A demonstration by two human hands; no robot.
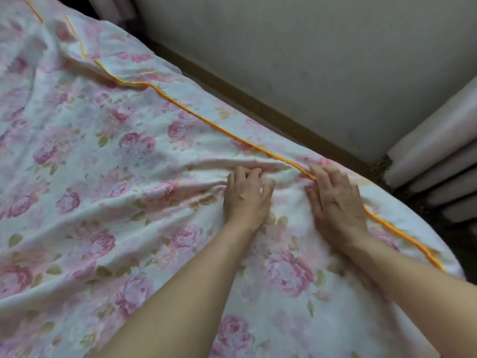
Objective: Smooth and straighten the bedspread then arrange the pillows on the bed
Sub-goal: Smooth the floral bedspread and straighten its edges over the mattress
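Observation:
A white bedspread (108,156) printed with pink roses covers the bed, with an orange piped seam (222,129) running along its far side near the wall. My left hand (246,196) presses on the cloth with curled fingers, bunching a fold just short of the seam. My right hand (335,200) lies flat on the bedspread with its fingertips on the orange seam. Wrinkles run leftward from both hands. No pillows are in view.
A grey wall (309,52) with a dark baseboard runs close along the bed's far side. Pale pink curtain folds (436,161) hang at the right. The bed's corner (449,264) curves down at the right, over a dark floor.

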